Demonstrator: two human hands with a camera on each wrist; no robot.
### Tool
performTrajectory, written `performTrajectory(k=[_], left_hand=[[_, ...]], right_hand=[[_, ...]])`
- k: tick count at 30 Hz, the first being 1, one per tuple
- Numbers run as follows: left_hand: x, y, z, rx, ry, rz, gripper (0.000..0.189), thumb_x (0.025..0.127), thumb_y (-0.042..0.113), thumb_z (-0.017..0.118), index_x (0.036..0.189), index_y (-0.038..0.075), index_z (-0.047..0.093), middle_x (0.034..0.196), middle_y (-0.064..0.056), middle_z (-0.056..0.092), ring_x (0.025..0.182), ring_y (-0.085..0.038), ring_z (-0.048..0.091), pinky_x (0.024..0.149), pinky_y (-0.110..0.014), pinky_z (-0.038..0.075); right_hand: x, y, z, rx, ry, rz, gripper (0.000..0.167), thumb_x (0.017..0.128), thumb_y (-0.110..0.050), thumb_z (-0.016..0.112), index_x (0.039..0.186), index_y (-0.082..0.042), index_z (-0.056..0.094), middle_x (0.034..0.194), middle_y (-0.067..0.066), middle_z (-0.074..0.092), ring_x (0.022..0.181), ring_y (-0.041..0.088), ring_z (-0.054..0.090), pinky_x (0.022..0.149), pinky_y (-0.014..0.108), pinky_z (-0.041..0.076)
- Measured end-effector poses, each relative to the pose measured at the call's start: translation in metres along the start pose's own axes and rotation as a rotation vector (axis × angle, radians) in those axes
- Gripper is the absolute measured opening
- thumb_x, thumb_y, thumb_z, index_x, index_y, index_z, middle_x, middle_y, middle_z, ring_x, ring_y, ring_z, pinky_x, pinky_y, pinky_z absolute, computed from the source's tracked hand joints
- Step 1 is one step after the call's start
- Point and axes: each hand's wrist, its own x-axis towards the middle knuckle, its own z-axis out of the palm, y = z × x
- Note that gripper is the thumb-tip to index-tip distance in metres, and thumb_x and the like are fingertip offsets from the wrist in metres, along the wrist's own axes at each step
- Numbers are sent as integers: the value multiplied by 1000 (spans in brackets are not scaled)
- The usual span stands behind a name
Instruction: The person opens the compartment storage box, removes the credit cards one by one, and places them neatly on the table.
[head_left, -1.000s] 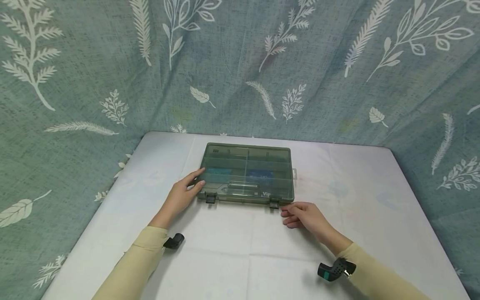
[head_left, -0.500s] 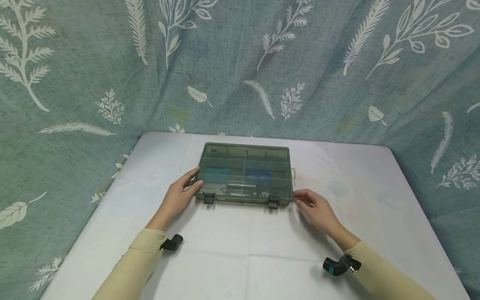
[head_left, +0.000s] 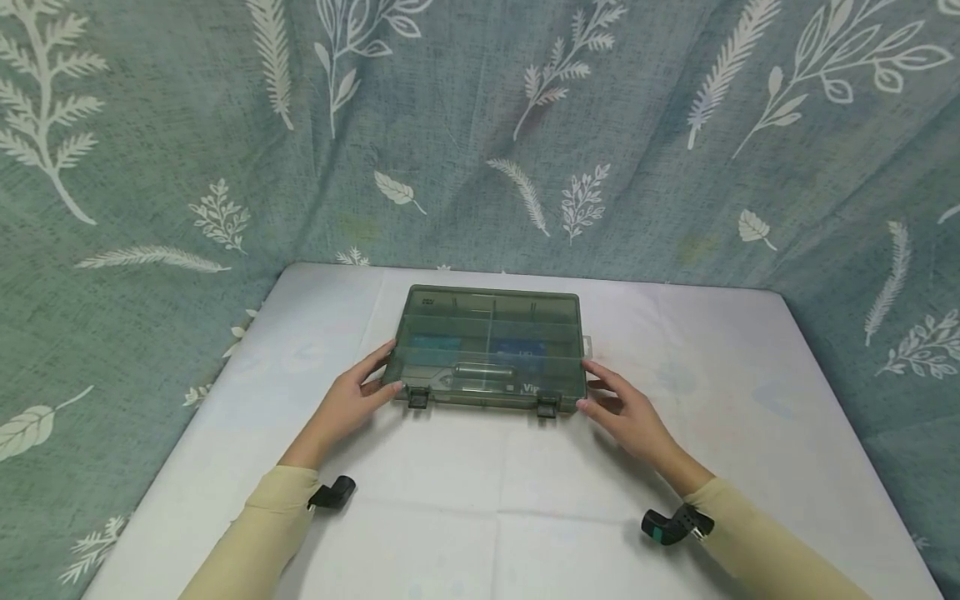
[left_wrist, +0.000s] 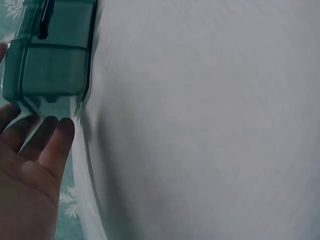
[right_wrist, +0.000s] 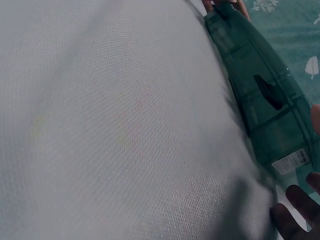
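Note:
A closed, see-through green plastic case (head_left: pixel 461 307) lies flat on the white-covered table, with dark latches (head_left: pixel 547 407) along its front. Teal and blue items show dimly through the lid. My left hand (head_left: pixel 351 408) is at the case's left side, thumb at the front corner and fingers extended; in the left wrist view the lower fingers (left_wrist: pixel 56 145) are beside its end. Opposite it, my right hand (head_left: pixel 630 421) has its thumb at the front right corner and forefinger against the right side. A white label (right_wrist: pixel 291 161) on the case shows in the right wrist view.
A small clear tab (head_left: pixel 587 347) juts from the case's right side. The white table cover (head_left: pixel 495 500) has light creases. A blue-green leaf-patterned cloth (head_left: pixel 450 125) hangs behind and around the table. Black wrist cameras (head_left: pixel 333 493) sit on both sleeves.
My right hand has gone from the front right latch round to the right side of the case. My left thumb has slid from the lid toward the front corner. The case stays put.

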Motion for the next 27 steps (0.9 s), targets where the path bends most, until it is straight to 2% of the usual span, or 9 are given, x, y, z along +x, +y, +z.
performTrajectory(k=[5, 13, 19, 27], left_hand=[[0, -5, -2, -12, -51, 45, 87, 94, 23, 77, 163, 22, 25, 168, -7, 21, 153, -32, 22, 120, -49, 37], [-2, -5, -7, 51, -62, 56, 84, 94, 27, 75, 163, 24, 28, 168, -2, 23, 152, -28, 27, 119, -41, 39], [-3, -3, -10, 103, -67, 46, 80, 95, 34, 72, 162, 23, 29, 167, -3, 24, 149, -33, 33, 119, -45, 39], [-4, 1, -14, 146, -68, 29, 77, 97, 36, 70, 162, 24, 31, 166, -7, 28, 139, -44, 45, 117, -53, 40]], right_hand=[[2, -2, 1, -40, -3, 4, 74, 94, -32, 75, 159, -19, 39, 161, 9, 38, 133, 35, 53, 107, 51, 51], [3, -4, 3, -106, 18, 8, 73, 93, -28, 77, 157, -23, 42, 157, 11, 44, 126, 35, 59, 102, 50, 56], [3, -5, 4, -134, 29, -2, 72, 92, -25, 78, 156, -23, 45, 151, 13, 51, 118, 34, 65, 96, 47, 59], [2, -8, 3, -191, 41, 3, 73, 89, -28, 80, 155, -22, 47, 134, 18, 65, 107, 35, 70, 89, 52, 61]])
